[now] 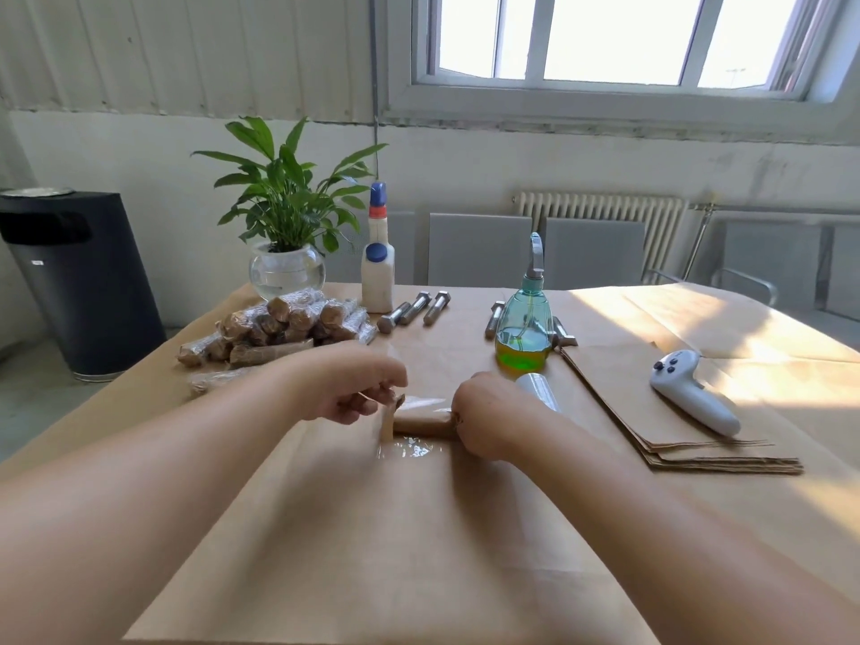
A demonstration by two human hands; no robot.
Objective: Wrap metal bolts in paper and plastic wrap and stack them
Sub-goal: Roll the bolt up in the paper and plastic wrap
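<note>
Head view, the roll: a paper-wrapped bolt (421, 423) lies crosswise on the paper-covered surface (419, 551), just in front of the green spray bottle (522, 328), on a sheet of plastic wrap (409, 446).
Left hand: the left hand (353, 388) is curled over the roll's left end, fingers pinching what looks like the film and twisted paper there.
Right hand: the right hand (484, 418) is curled round the right end, holding it; the roll of plastic wrap (540, 391) lies just behind that hand.
Step in hand, as it appears: rolling the paper bundle into the film.
Doing it well: by the look of it, the film wants to be kept taut and flat under the roll, turned evenly from both ends, loose edges tucked before it clings to itself; the crumpled patch nearest the camera could bunch.
Finished stack: wrapped bundles (279, 330) are piled well left of the spray bottle, beside the potted plant (286, 216).
Bare stock: unwrapped bolts (414, 309) lie left of the bottle, more (495, 318) partly behind it.
Paper supply: cut brown sheets (651, 412) are stacked right of the bottle, a white controller (693, 391) resting on them.
Other items: a white glue bottle (378, 263) stands behind the bolts, left of the spray bottle.
Writing: no brand or label can be read; a small tag on the black bin (70, 281), far left, is too small to tell.
</note>
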